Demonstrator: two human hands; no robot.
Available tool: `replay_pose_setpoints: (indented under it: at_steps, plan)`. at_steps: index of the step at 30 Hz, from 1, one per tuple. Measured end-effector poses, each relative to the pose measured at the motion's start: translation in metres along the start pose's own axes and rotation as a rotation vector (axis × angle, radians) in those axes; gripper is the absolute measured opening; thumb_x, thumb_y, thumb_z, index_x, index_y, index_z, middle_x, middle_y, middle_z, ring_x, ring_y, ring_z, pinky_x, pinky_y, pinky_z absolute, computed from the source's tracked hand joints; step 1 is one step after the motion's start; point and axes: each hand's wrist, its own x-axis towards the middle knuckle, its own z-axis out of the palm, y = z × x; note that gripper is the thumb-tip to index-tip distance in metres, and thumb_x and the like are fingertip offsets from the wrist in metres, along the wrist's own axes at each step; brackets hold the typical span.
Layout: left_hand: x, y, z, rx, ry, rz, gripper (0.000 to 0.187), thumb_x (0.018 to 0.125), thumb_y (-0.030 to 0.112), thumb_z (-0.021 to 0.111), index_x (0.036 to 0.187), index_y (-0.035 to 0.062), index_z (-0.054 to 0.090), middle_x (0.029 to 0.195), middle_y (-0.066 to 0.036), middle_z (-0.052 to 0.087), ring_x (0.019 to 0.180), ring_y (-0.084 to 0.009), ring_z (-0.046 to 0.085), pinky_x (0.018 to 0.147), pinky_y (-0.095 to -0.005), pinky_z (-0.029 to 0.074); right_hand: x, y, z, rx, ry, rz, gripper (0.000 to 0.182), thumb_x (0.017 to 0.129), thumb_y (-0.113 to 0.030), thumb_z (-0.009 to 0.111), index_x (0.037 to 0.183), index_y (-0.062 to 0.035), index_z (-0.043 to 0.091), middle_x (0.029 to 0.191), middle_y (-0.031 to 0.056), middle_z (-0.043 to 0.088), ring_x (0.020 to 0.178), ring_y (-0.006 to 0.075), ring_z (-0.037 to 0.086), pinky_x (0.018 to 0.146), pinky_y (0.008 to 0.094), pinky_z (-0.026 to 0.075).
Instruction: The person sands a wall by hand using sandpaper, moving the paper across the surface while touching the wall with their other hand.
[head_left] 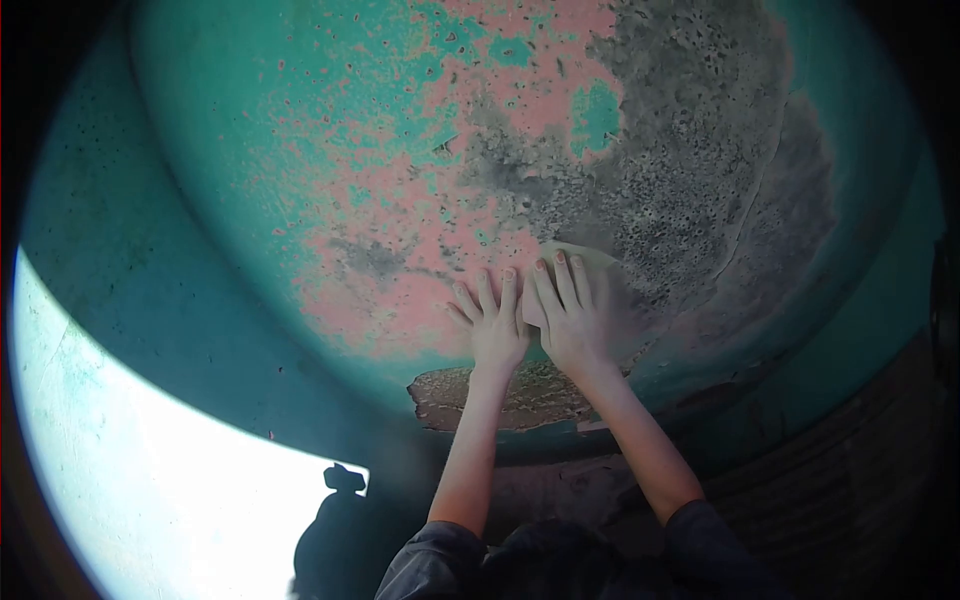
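Near the lower edge of the panel [220, 150], a pale sheet [600, 260] is pressed flat under the right hand [575, 322], fingers slightly parted; the left hand [498, 325] is laid alongside, fingers spread.

At your lower left, a dark shadow [338, 545] edges a bright sunlit patch [185, 475]; a dim ridged surface [850, 490] lies lower right.
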Motion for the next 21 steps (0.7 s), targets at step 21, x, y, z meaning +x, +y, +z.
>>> replay_pose_setpoints:
  at_steps: [21]
  plan:
    - [-0.009, -0.003, -0.003, 0.035, 0.039, 0.008, 0.054, 0.100, 0.041, 0.045, 0.152, 0.0264, 0.038, 0.156, -0.022, 0.029, 0.138, -0.0621, 0.016, 0.105, -0.0793, 0.004, 0.042, -0.021, -0.047, -0.018, 0.006, 0.065, 0.068, 0.087, -0.022, 0.059, 0.151, -0.0136, 0.039, 0.156, 0.0157, 0.034, 0.145, 0.0364, 0.031, 0.115, 0.0603, 0.022]
